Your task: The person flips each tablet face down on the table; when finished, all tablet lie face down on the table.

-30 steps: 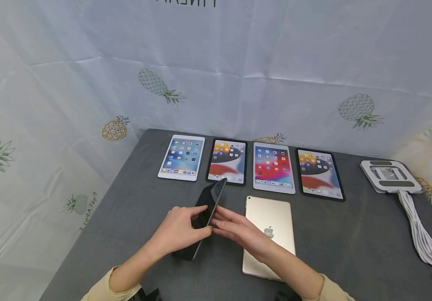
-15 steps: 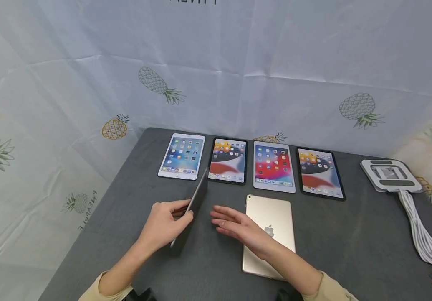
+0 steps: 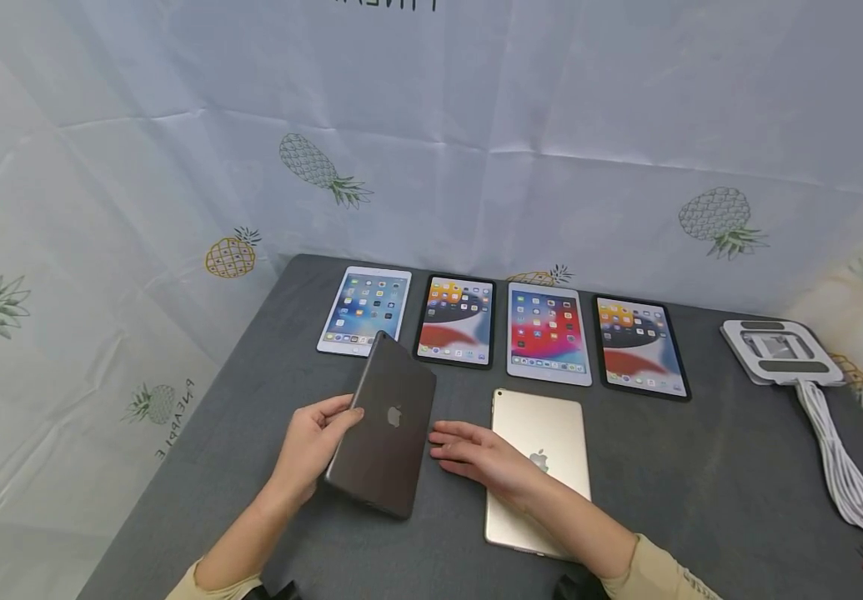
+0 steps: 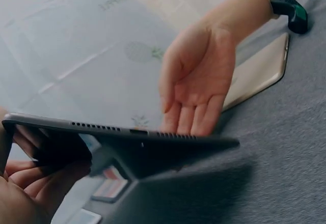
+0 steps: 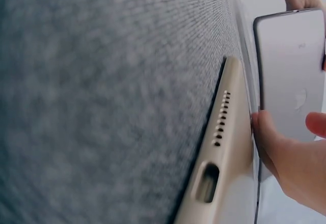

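The left hand (image 3: 305, 450) pinches a thin, dark grey metal tablet (image 3: 386, 458) along its long left edge, thumb on the logo-marked back and fingers against the screen side. The tablet stands tilted over a grey fabric-textured table (image 3: 671, 483), screen side turned down; whether its lower edge touches the surface cannot be told. The right hand (image 3: 487, 462) lies between three and four o'clock of it, just beside its edge, fingers extended nearly side by side and gripping nothing. Under that wrist, in the same direction, a gold metal tablet (image 3: 544, 425) rests back up.

From the dark tablet, a white-framed tablet with a blue screen (image 3: 367, 304) lies at twelve, its lower corner partly hidden. A black-framed tablet with an orange-and-navy screen (image 3: 455, 321) is at one, a white-framed tablet with a red-and-blue screen (image 3: 547, 333) at two, and a similar black-framed tablet (image 3: 641, 346) between two and three. Farther off, near three, sits a flat white-and-grey device (image 3: 782, 352) with a bundled white cable (image 3: 836, 458).
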`<state>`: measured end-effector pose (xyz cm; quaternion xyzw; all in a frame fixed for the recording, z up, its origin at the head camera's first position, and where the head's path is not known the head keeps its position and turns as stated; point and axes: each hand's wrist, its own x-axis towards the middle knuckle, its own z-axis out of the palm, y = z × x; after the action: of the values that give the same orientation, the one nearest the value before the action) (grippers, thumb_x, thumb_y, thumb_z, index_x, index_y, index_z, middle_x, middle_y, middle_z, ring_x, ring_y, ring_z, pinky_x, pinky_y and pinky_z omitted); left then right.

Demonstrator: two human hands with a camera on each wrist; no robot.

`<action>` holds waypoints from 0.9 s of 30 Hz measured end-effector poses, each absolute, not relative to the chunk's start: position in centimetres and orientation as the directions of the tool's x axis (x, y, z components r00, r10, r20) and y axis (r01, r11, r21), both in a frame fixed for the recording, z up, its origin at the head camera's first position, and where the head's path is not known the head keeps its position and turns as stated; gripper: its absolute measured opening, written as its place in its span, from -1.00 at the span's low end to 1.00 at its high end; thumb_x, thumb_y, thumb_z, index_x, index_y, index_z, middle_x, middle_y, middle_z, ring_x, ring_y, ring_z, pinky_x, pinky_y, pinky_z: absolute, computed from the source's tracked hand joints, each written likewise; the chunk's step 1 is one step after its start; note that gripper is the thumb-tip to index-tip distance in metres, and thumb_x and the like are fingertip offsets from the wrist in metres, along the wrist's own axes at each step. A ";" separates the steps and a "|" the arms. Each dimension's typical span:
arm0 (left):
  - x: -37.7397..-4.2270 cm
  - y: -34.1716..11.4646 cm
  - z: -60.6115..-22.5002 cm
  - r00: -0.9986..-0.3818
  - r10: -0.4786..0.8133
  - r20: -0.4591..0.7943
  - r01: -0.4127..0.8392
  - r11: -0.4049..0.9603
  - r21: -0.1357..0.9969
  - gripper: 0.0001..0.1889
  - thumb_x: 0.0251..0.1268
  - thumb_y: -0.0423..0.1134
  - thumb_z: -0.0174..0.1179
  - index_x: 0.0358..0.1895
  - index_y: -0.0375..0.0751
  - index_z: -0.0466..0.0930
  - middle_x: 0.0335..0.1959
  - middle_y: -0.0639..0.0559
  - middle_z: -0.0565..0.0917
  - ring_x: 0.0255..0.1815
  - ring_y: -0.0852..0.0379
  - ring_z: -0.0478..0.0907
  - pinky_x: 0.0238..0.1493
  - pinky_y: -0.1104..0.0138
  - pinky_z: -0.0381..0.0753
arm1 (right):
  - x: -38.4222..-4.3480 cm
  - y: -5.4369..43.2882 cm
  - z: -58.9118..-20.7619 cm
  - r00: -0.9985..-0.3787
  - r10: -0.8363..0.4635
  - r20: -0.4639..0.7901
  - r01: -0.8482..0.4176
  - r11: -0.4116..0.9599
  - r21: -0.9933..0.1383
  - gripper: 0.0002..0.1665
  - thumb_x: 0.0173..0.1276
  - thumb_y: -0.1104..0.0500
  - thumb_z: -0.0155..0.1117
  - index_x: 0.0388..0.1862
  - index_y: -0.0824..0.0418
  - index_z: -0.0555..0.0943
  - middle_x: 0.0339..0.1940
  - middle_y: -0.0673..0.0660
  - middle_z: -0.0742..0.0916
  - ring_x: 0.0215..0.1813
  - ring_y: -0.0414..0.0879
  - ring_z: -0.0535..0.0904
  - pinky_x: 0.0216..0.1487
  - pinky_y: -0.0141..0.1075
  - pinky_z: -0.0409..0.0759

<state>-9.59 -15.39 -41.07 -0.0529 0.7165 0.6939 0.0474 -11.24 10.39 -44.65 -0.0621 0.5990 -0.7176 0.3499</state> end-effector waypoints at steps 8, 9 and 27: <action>-9.6 -15.1 -41.8 -0.953 0.084 -0.292 -0.302 -0.187 0.935 -0.62 0.39 -0.34 0.08 0.19 -0.50 0.47 -0.22 -0.10 0.72 -0.30 0.06 0.69 -0.34 0.23 0.68 | -11.5 10.8 -44.9 -0.778 -0.518 -0.355 0.455 -0.075 -0.888 -0.29 0.47 0.26 0.11 0.44 0.55 0.10 0.20 0.35 0.54 0.10 -0.08 0.56 0.22 -0.16 0.50; -9.6 -15.1 -41.9 -0.951 0.094 -0.294 -0.307 -0.190 0.933 -0.61 0.40 -0.34 0.07 0.20 -0.52 0.45 -0.21 -0.09 0.71 -0.28 0.07 0.68 -0.32 0.24 0.67 | -11.5 10.8 -45.0 -0.783 -0.513 -0.352 0.451 -0.078 -0.889 -0.30 0.46 0.27 0.12 0.42 0.56 0.12 0.13 0.29 0.59 0.05 -0.10 0.57 0.20 -0.17 0.52; -10.6 -16.7 -44.0 -0.946 0.132 -0.295 -0.231 0.363 0.903 -0.63 0.35 -0.21 0.22 0.08 -0.45 0.60 -0.16 -0.09 0.70 -0.13 0.06 0.64 -0.19 0.14 0.68 | -12.1 11.8 -44.8 -0.781 -0.527 -0.335 0.347 0.080 -0.934 -0.35 0.37 0.35 0.20 0.32 0.60 0.20 -0.12 0.17 0.64 -0.07 -0.13 0.61 0.08 -0.20 0.60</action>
<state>-10.56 -16.71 -44.01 -0.0307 0.8097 0.5635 0.1608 -12.05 11.83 -44.82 -0.0682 0.6596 -0.6748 0.3239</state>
